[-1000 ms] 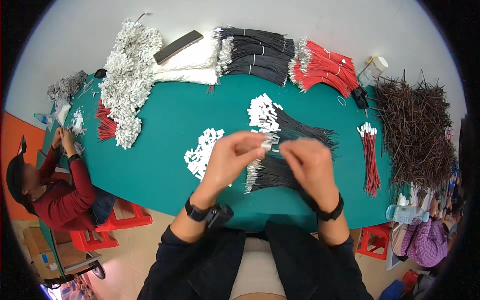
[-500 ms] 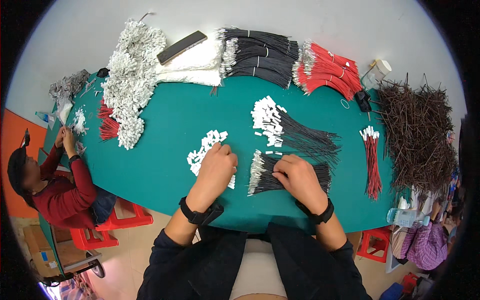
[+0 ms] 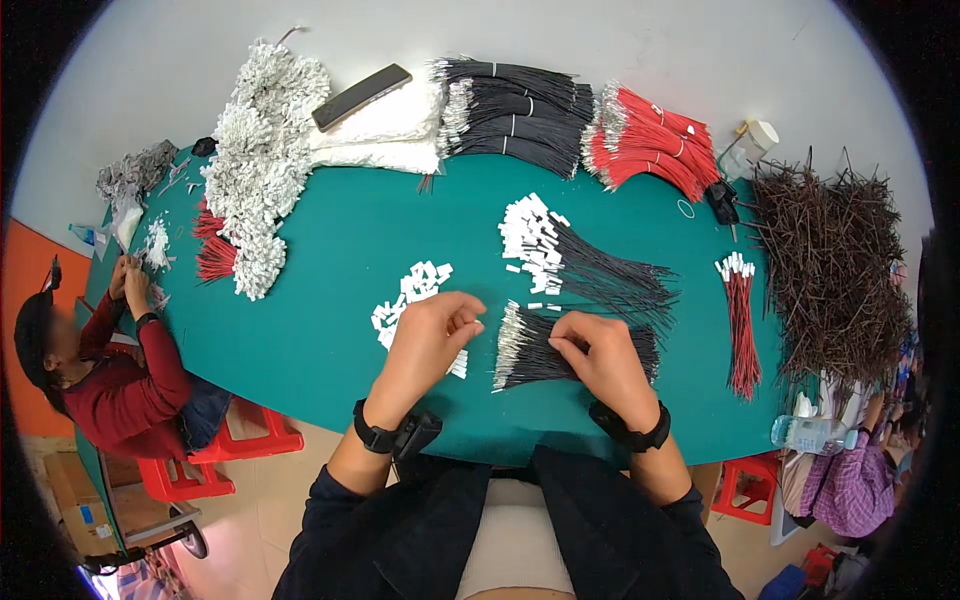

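Observation:
Loose white connector housings (image 3: pixel 408 288) lie in a scattered pile left of centre. Beside them my left hand (image 3: pixel 432 338) is raised with thumb and fingers pinched, a small white housing just showing at the tips. My right hand (image 3: pixel 608 362) is closed in a pinch above a bundle of black wires (image 3: pixel 535 362) with bare silvery ends pointing left. What its fingertips hold, if anything, is too small to make out. Behind that bundle, black wires fitted with white housings (image 3: pixel 533 240) lie fanned out to the right.
Red wires with white ends (image 3: pixel 741 325) lie at the right, next to a heap of brown wires (image 3: pixel 835 270). Along the back are black wire bundles (image 3: pixel 520 105), red bundles (image 3: pixel 655 145) and a white mass (image 3: pixel 262 130). Another person (image 3: pixel 120 385) works at the left.
My left hand has lifted off the white pile and moved slightly right, its fingertips now toward the black wires. The right hand has shifted very little, still pinching.

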Demonstrator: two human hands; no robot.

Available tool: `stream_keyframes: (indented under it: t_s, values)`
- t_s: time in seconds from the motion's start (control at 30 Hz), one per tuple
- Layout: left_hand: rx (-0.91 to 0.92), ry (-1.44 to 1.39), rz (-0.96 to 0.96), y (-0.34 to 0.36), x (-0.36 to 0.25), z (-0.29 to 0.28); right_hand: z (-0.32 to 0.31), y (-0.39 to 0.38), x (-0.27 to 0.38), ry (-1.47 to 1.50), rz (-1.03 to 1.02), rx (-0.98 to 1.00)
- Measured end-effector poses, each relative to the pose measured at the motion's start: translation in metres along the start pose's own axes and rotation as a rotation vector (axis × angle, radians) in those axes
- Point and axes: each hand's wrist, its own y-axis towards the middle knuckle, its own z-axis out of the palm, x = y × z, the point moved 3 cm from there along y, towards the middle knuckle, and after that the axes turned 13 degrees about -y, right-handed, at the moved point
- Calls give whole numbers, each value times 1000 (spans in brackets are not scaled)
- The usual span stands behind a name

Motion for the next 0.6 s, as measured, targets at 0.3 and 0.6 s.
stream_keyframes:
  t_s: [0.3,0.6]
  values:
    - [-47,-892,-93,3,-23,18,-23,-4,32,180,70,-168]
    - [-80,-934,-74,1,-29,29,-37,-5,47,77,-6,-354]
